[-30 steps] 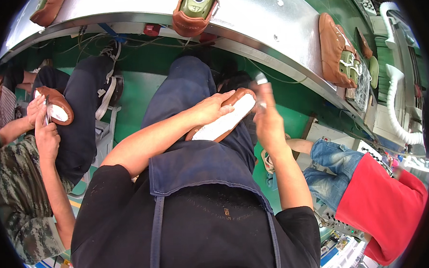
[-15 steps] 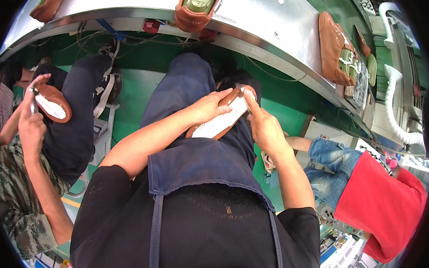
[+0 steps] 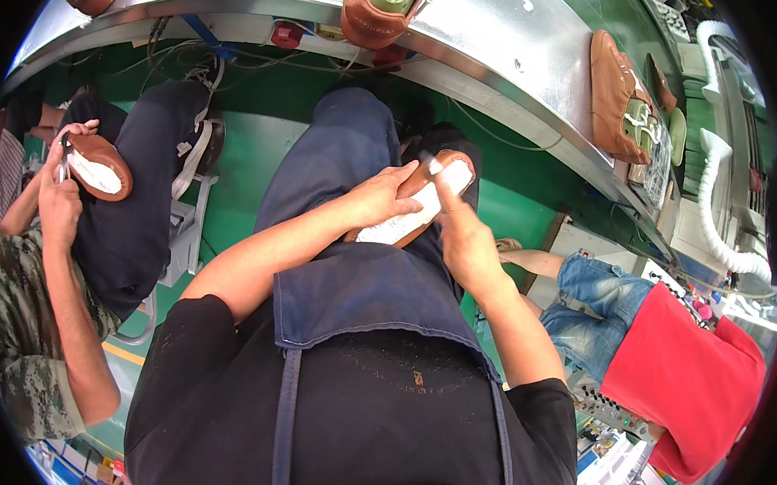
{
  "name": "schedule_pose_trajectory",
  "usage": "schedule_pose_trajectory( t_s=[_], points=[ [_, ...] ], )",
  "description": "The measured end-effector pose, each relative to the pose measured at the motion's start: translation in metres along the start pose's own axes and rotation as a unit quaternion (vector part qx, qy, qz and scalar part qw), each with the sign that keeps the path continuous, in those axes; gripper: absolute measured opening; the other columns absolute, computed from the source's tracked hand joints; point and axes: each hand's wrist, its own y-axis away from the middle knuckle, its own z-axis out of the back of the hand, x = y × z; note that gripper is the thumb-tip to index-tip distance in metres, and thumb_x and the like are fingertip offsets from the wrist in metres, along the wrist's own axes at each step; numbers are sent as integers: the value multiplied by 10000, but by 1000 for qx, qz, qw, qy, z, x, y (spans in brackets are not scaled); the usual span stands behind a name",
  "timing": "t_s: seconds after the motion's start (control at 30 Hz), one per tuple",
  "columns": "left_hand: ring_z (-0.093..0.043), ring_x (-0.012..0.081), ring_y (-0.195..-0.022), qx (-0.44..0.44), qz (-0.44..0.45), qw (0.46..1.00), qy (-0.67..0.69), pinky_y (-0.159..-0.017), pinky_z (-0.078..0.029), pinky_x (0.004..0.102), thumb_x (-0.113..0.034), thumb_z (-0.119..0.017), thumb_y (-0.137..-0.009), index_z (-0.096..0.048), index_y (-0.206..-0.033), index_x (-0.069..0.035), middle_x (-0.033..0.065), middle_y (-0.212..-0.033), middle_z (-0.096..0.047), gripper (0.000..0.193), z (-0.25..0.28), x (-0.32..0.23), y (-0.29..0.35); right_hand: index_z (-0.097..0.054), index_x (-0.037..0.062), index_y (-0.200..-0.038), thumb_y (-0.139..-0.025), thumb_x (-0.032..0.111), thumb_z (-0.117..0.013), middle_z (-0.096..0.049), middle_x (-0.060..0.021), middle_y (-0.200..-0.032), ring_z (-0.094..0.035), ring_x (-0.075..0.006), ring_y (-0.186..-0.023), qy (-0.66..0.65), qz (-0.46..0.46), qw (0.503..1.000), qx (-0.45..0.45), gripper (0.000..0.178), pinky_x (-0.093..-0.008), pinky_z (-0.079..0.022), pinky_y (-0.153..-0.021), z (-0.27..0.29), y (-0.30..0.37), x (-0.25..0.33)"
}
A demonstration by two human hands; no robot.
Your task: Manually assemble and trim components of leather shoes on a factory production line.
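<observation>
A brown shoe (image 3: pixel 418 215) lies bottom up over the person's lap, just past the blue apron (image 3: pixel 365 291). Its bottom is white, with brown along the edge. The left hand (image 3: pixel 378 197) has a firm grip on the shoe, with the thumb on the white part and the other fingers at the far brown side. The right hand (image 3: pixel 467 242) is curled up, and its grip is closed on a small tool (image 3: pixel 435 166). The tool has a pale tip and looks blurry, up near the top end of the shoe. I cannot tell if the tip touches it.

Past the knees is a shiny metal bench (image 3: pixel 492 34). A brown shoe with green inside (image 3: pixel 374 22) sits at its front edge. A brown shoe with white laces (image 3: pixel 612 103) is farther right. A white hose (image 3: pixel 714 198) bends down on the far right. The floor (image 3: pixel 521 211) is green.

On the left, a co-worker in a spotty green shirt (image 3: pixel 23 310) holds another brown shoe (image 3: pixel 99 171), also with its white bottom showing. On the right there is a person in a red shirt (image 3: pixel 680 377) and blue shorts (image 3: pixel 604 307).
</observation>
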Motion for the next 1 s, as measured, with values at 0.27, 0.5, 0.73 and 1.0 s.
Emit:
schedule_pose_trajectory(
  t_s=[0.27,0.5,0.73,1.0],
  points=[
    [-396,419,-1501,-1,17,1000,0,-1225,-354,423,-476,-813,-871,-192,-1610,135,325,-1623,-348,1142,-4,15,33,-292,285,-1672,-954,-20,-551,-659,-247,-968,-701,-450,-849,27,-32,994,100,822,-539,-572,-723,14,-8,29],
    [-599,380,-1318,29,36,993,110,-1127,-446,405,-411,-874,-814,-384,-1538,105,283,-1371,-632,1014,-7,41,50,-393,157,-1627,-984,-25,-564,-686,-264,-1013,-706,-433,-867,69,-54,967,240,689,-527,-560,-782,17,-17,36],
    [-675,262,-1179,37,54,985,157,-1050,-490,367,-297,-887,-826,-551,-1436,32,170,-1259,-720,771,-7,26,52,-307,237,-1664,-936,-39,-549,-683,-289,-1099,-717,-483,-881,84,-13,975,203,816,-550,-595,-766,-10,8,18],
    [-665,223,-1160,36,53,988,139,-1031,-496,352,-295,-874,-858,-551,-1425,49,152,-1266,-710,738,-11,27,53,-393,144,-1623,-953,-62,-576,-696,-273,-1027,-701,-459,-957,-38,78,996,-3,724,-505,-575,-828,-16,15,36]
  ],
)
